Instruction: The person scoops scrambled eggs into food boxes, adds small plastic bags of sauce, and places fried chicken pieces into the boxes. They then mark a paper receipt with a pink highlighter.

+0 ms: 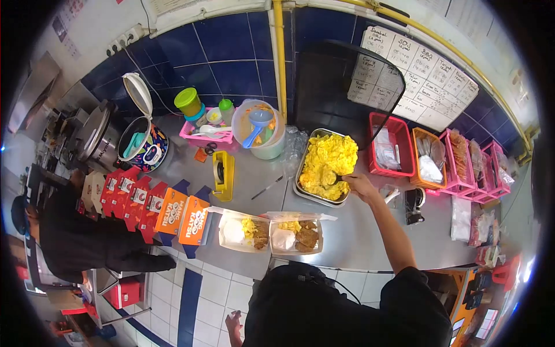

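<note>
Yellow food point(329, 153), heaped in the tray point(321, 200) on the surface point(358, 231). Right hand point(359, 188), at the tray's right rim, appears closed on a spoon point(337, 180); left hand point(234, 328), well nearer than the tray, is unclear. Overloading the spoon could spill food short of the boxes point(309, 217).

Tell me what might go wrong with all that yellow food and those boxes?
The yellow food is heaped high in the tray, so the right hand beside it might nudge some onto the counter. The two open boxes sit near the front edge, so a bump could tip one off.
</note>
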Demonstrator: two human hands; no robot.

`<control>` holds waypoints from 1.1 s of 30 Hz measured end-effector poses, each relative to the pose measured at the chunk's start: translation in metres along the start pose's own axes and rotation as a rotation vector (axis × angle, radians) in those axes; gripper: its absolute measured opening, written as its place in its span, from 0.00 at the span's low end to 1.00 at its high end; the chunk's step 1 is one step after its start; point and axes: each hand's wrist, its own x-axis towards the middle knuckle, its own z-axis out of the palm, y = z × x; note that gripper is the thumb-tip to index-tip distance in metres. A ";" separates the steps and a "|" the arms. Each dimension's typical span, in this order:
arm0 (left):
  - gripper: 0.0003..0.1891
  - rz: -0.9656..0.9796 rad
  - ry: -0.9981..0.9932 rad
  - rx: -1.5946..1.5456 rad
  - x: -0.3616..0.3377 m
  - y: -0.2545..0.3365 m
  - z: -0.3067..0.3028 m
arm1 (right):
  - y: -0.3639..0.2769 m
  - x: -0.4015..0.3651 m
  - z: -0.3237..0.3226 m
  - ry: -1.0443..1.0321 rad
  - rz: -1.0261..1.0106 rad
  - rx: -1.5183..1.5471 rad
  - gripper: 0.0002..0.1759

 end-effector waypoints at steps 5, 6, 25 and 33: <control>0.20 -0.068 0.108 -0.114 0.007 0.026 -0.037 | 0.044 -0.007 -0.005 0.001 -0.006 0.628 0.07; 0.19 -0.034 0.142 -0.178 0.010 0.036 -0.049 | 0.050 -0.008 0.000 0.018 -0.021 0.701 0.09; 0.22 0.667 0.117 -0.113 0.126 0.338 -0.124 | 0.090 -0.024 0.025 0.297 -0.072 0.634 0.06; 0.19 0.816 -0.220 -0.170 0.125 0.315 -0.113 | 0.025 -0.078 0.073 0.340 -0.208 0.746 0.15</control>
